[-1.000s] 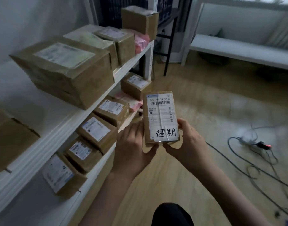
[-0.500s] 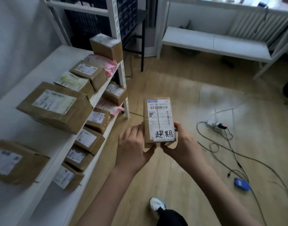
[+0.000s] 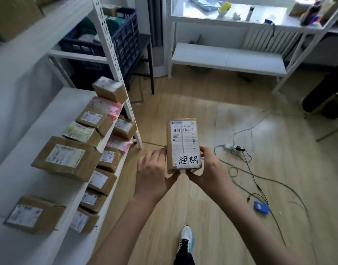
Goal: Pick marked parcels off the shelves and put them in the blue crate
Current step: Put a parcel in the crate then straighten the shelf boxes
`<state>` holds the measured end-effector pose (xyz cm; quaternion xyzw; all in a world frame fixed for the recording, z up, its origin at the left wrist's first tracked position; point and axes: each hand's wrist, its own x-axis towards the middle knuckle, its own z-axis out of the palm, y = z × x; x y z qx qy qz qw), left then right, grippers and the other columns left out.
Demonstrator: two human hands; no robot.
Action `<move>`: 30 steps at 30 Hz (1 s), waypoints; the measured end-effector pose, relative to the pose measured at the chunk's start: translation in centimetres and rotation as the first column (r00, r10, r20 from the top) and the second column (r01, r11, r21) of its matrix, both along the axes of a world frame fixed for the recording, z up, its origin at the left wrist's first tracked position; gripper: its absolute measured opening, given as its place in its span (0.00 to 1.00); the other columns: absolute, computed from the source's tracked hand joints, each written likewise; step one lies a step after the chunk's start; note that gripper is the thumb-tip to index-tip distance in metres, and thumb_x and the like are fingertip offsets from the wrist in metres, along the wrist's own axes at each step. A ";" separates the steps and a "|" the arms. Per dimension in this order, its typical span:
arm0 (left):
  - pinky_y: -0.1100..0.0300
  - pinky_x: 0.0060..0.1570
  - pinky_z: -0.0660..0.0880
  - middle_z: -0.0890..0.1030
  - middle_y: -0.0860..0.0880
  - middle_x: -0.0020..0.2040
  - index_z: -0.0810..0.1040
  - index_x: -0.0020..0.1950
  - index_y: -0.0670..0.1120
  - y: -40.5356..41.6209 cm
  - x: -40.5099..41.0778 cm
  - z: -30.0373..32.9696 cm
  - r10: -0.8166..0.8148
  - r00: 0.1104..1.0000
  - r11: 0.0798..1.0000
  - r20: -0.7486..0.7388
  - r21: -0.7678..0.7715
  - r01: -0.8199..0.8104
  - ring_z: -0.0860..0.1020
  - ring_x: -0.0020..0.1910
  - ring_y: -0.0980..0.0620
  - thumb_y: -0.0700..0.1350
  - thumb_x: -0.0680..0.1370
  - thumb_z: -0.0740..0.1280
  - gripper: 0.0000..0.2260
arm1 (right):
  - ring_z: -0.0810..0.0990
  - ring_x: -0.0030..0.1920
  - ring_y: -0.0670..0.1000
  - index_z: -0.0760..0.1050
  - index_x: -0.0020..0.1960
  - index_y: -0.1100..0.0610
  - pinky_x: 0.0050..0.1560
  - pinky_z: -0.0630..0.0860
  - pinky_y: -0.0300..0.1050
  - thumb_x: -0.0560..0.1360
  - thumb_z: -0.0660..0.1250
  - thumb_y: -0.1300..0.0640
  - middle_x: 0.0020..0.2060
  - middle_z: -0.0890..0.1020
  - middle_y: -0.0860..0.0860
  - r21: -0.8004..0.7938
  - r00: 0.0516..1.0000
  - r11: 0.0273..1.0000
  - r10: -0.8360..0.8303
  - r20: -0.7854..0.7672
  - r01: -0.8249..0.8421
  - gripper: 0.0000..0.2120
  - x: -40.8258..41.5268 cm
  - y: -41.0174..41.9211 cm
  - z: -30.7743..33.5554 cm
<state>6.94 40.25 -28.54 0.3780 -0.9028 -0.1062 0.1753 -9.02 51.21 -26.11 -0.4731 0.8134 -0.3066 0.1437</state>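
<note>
Both hands hold a small brown parcel [image 3: 183, 142] out in front of me, over the wooden floor. Its white label carries a barcode and two handwritten black characters. My left hand [image 3: 154, 171] grips its lower left edge and my right hand [image 3: 208, 167] grips its lower right edge. A dark blue crate [image 3: 124, 41] stands on a white rack at the far left, past the shelf upright, with cloth-like things inside.
White shelves [image 3: 72, 194] on my left carry several brown labelled parcels [image 3: 66, 157] and two pink packets. Cables, a power strip [image 3: 234, 147] and a small blue device [image 3: 261, 207] lie on the floor to the right. A white rack [image 3: 227, 60] stands at the back.
My view has pulled back and up from the shelves, bringing the blue crate and the far rack into sight. The parcel stays in both hands, held the same way.
</note>
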 end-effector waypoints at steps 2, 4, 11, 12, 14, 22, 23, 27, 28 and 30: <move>0.50 0.63 0.70 0.80 0.49 0.61 0.75 0.69 0.44 -0.7 -1.8 1.3 0.011 1.000 1.000 -0.020 -0.010 -0.011 0.76 0.62 0.47 0.65 0.71 0.72 0.35 | 0.79 0.57 0.50 0.67 0.69 0.55 0.44 0.73 0.41 0.67 0.79 0.54 0.59 0.80 0.49 -0.019 1.000 1.000 0.003 -0.006 -0.003 0.35 -1.6 -0.9 1.6; 0.51 0.65 0.66 0.81 0.49 0.60 0.75 0.69 0.43 -1.5 -3.6 2.4 0.016 0.999 0.999 -0.037 -0.031 -0.017 0.77 0.61 0.47 0.64 0.71 0.73 0.34 | 0.79 0.58 0.50 0.67 0.69 0.54 0.45 0.75 0.42 0.67 0.79 0.54 0.59 0.80 0.49 -0.033 1.000 0.999 0.015 -0.014 -0.016 0.35 -3.3 -1.7 2.8; 0.39 0.66 0.68 0.81 0.48 0.59 0.76 0.66 0.44 -5.3 -9.0 5.3 0.009 0.997 0.982 0.071 -0.191 0.005 0.77 0.61 0.46 0.68 0.71 0.66 0.34 | 0.74 0.63 0.50 0.68 0.70 0.57 0.53 0.69 0.37 0.69 0.77 0.51 0.62 0.77 0.49 -0.036 0.994 0.998 0.043 -0.096 -0.047 0.33 -9.1 -4.7 6.0; 0.39 0.66 0.68 0.81 0.48 0.59 0.76 0.66 0.44 -6.0 -9.6 5.7 0.005 0.996 0.982 0.086 -0.188 0.012 0.77 0.60 0.46 0.68 0.71 0.67 0.34 | 0.73 0.64 0.51 0.69 0.70 0.57 0.54 0.68 0.37 0.69 0.77 0.51 0.63 0.77 0.50 -0.029 0.993 0.998 0.055 -0.109 -0.059 0.33 -9.9 -5.3 6.3; 0.38 0.65 0.70 0.81 0.49 0.59 0.76 0.66 0.44 -7.5 -10.5 6.2 -0.012 0.996 0.985 0.086 -0.170 0.027 0.77 0.59 0.46 0.66 0.70 0.68 0.33 | 0.73 0.64 0.51 0.69 0.69 0.58 0.55 0.68 0.38 0.70 0.76 0.50 0.63 0.77 0.51 -0.010 0.987 0.996 0.087 -0.133 -0.089 0.32 -11.2 -6.6 6.9; 0.52 0.53 0.76 0.80 0.50 0.55 0.76 0.65 0.45 -15.5 -14.8 6.0 -0.015 0.998 0.995 0.064 -0.102 0.021 0.77 0.55 0.49 0.67 0.72 0.68 0.31 | 0.74 0.65 0.53 0.67 0.70 0.59 0.59 0.74 0.45 0.72 0.72 0.46 0.64 0.76 0.52 0.048 0.965 0.986 0.168 -0.202 -0.162 0.32 -16.6 -15.3 7.3; 0.52 0.52 0.76 0.80 0.50 0.54 0.76 0.64 0.45 -16.9 -15.5 5.9 -0.007 0.998 0.995 0.065 -0.101 0.013 0.77 0.54 0.49 0.67 0.72 0.68 0.31 | 0.74 0.65 0.53 0.67 0.70 0.58 0.58 0.73 0.44 0.72 0.72 0.46 0.64 0.76 0.51 0.056 0.962 0.984 0.179 -0.207 -0.171 0.32 -17.4 -16.8 7.3; 0.51 0.50 0.76 0.79 0.50 0.52 0.77 0.61 0.45 -23.9 -18.9 5.4 0.035 0.998 0.992 0.058 -0.119 -0.027 0.77 0.52 0.48 0.68 0.73 0.67 0.30 | 0.73 0.66 0.51 0.66 0.71 0.57 0.57 0.75 0.45 0.72 0.71 0.46 0.65 0.75 0.50 0.065 0.948 0.977 0.211 -0.238 -0.201 0.32 -21.0 -24.5 7.1; 0.51 0.50 0.76 0.79 0.49 0.52 0.78 0.61 0.44 -25.9 -19.9 5.3 0.048 0.998 0.992 0.049 -0.121 -0.042 0.77 0.52 0.48 0.68 0.73 0.67 0.30 | 0.73 0.66 0.51 0.66 0.70 0.57 0.57 0.75 0.44 0.72 0.71 0.46 0.65 0.75 0.49 0.066 0.943 0.976 0.219 -0.249 -0.209 0.32 -22.1 -26.7 7.1; 0.52 0.50 0.77 0.79 0.50 0.52 0.78 0.62 0.44 -30.0 -22.1 5.2 0.075 0.997 0.991 0.026 -0.116 -0.072 0.77 0.53 0.48 0.68 0.73 0.67 0.30 | 0.73 0.65 0.50 0.66 0.70 0.56 0.57 0.76 0.44 0.72 0.72 0.46 0.65 0.75 0.49 0.071 0.935 0.973 0.229 -0.270 -0.218 0.32 -24.3 -31.2 7.2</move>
